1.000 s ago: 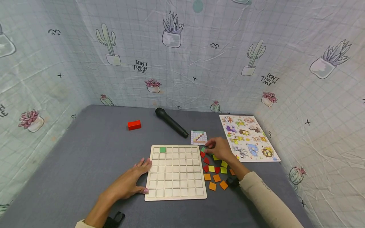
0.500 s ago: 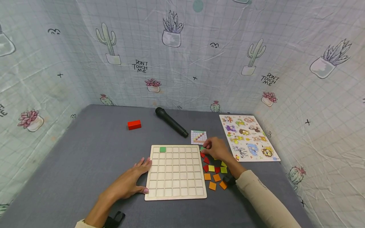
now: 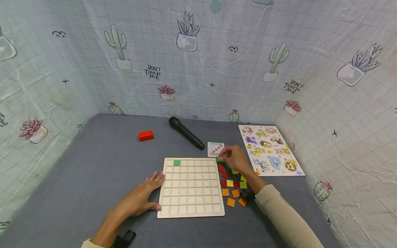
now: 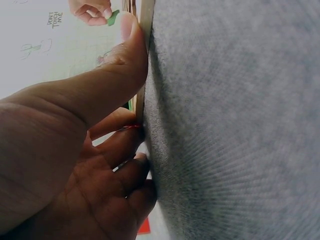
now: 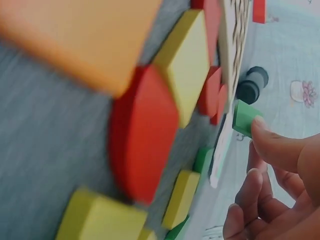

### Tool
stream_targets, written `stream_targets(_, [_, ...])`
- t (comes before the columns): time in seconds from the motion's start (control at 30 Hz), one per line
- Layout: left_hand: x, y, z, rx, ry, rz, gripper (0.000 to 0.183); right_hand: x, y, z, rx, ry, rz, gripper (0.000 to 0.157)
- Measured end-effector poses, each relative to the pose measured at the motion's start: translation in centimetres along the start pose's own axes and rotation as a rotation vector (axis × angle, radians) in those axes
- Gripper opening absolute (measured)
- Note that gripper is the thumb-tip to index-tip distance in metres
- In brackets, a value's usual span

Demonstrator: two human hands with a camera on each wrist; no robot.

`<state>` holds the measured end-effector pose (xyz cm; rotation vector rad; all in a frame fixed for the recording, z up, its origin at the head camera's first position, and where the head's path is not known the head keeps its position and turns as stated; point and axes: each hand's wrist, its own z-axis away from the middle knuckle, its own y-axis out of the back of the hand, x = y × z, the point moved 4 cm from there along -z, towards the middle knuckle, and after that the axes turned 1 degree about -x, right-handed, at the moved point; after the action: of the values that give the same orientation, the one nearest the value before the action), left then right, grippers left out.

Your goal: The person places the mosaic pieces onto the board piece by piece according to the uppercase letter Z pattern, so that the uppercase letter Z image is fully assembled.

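My left hand (image 3: 141,196) lies spread at the left edge of a wooden grid board (image 3: 192,189), its thumb on the near corner and its fingertips at the rim. One green tile (image 3: 177,162) sits in the board's far row, second column. Between thumb and fingers, my right hand (image 3: 237,161) pinches another green square tile (image 5: 245,117), just beyond the board's far right corner. Below that hand lie loose tiles: red ones (image 5: 145,135), yellow ones (image 5: 185,65) and orange ones (image 3: 231,202). Part of this scatter is hidden under the right hand and wrist.
Beyond the board lies a small pattern card (image 3: 215,148), with a black microphone (image 3: 187,133) to its left. A red block (image 3: 146,135) rests farther left. An animal picture board (image 3: 271,150) lies at the right, and a printed cloth (image 3: 198,69) rises behind the table.
My right hand has picked up a green tile from beside the board and moved slightly left and away with it. The left hand and the board have stayed in place.
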<state>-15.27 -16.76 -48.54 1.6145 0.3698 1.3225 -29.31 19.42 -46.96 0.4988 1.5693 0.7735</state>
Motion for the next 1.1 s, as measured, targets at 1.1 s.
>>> stream_targets(1.1, [0.0, 0.2, 0.0, 0.008, -0.021, 0.023, 0.105, -9.1, -8.5, -3.3, -0.150, 0.064, -0.042, 0.009])
